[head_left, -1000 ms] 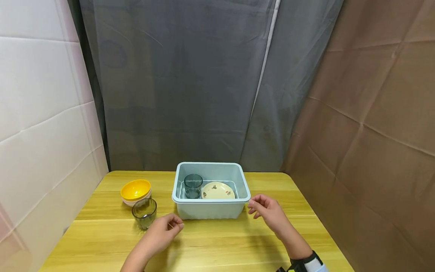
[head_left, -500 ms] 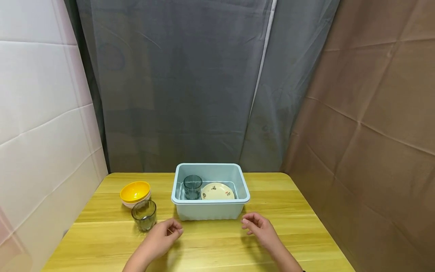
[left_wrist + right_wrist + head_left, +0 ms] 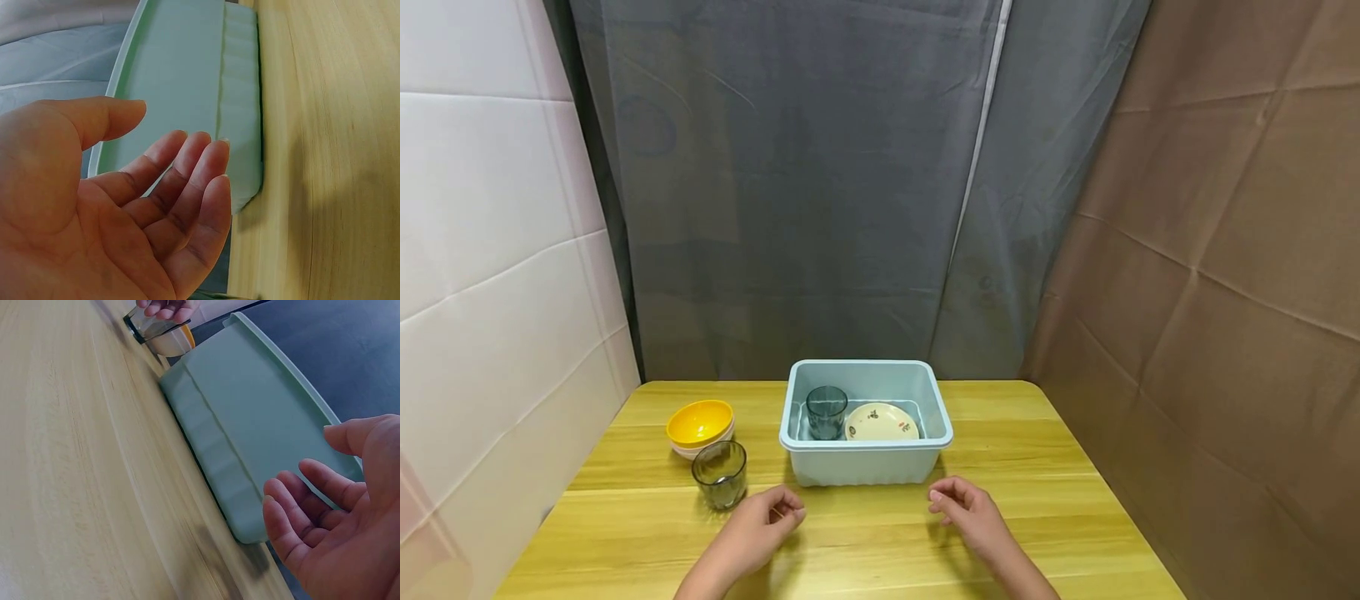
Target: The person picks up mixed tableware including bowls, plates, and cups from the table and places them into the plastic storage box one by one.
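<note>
Left grip (image 3: 754, 531), right grip (image 3: 973, 514): loosely curled, empty | tub (image 3: 868, 465) just far of both | in tub: cup (image 3: 826, 414) left, plate (image 3: 882, 422) right

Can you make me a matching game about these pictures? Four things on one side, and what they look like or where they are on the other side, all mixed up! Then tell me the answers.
Things:
1. top bowl
2. plate
3. tub
4. left hand

Clues:
A. holding nothing
B. standing on the table with a glass inside
C. yellow
D. cream, with little pictures on it

Right pairs: 1-C, 2-D, 3-B, 4-A
</note>
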`<state>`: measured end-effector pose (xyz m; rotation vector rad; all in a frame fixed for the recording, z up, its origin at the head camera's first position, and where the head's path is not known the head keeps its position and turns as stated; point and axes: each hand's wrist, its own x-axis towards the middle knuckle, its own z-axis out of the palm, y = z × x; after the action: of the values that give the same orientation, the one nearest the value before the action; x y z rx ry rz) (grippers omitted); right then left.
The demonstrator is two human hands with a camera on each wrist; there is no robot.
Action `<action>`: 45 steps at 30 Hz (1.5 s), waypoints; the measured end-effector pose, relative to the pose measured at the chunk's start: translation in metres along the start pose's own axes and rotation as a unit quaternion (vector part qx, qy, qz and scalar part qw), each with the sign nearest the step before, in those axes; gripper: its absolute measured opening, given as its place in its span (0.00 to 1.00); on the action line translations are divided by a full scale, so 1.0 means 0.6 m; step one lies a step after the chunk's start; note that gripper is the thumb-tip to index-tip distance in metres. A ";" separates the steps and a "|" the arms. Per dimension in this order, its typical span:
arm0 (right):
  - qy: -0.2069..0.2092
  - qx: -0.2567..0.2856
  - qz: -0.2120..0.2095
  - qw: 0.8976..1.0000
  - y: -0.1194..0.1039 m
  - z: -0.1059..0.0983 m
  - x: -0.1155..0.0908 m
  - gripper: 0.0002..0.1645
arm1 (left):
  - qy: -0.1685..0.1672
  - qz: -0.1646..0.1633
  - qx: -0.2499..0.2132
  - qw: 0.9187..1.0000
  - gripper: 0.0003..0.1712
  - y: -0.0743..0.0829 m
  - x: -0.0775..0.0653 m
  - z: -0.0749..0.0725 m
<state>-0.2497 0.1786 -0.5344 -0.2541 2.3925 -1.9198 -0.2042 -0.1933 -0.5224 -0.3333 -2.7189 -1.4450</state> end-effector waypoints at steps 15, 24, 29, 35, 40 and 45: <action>-0.010 -0.005 0.012 1.000 0.000 0.002 -0.011 0.16 | 0.067 -0.051 -0.023 0.996 0.05 0.039 -0.008 -0.059; -0.034 -0.006 0.003 0.999 0.000 0.002 -0.012 0.15 | 0.198 -0.129 0.072 0.969 0.18 0.011 -0.009 -0.164; -0.042 -0.009 0.004 0.999 -0.001 0.005 -0.012 0.17 | 0.199 -0.165 0.103 0.960 0.25 -0.025 0.003 -0.187; -0.043 -0.013 0.007 0.999 0.000 0.005 -0.010 0.16 | 0.142 -0.166 0.122 0.968 0.30 -0.051 0.013 -0.198; -0.049 -0.007 0.013 0.999 -0.006 0.002 -0.014 0.17 | 0.112 -0.169 0.117 0.972 0.30 -0.058 0.023 -0.198; -0.051 0.001 0.016 0.999 -0.006 -0.002 -0.017 0.17 | 0.106 -0.171 0.118 0.972 0.28 -0.065 0.026 -0.197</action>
<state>-0.2397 0.1804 -0.5314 -0.3043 2.3149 -1.8487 -0.2350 -0.3090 -0.4855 0.2986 -2.8190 -1.1142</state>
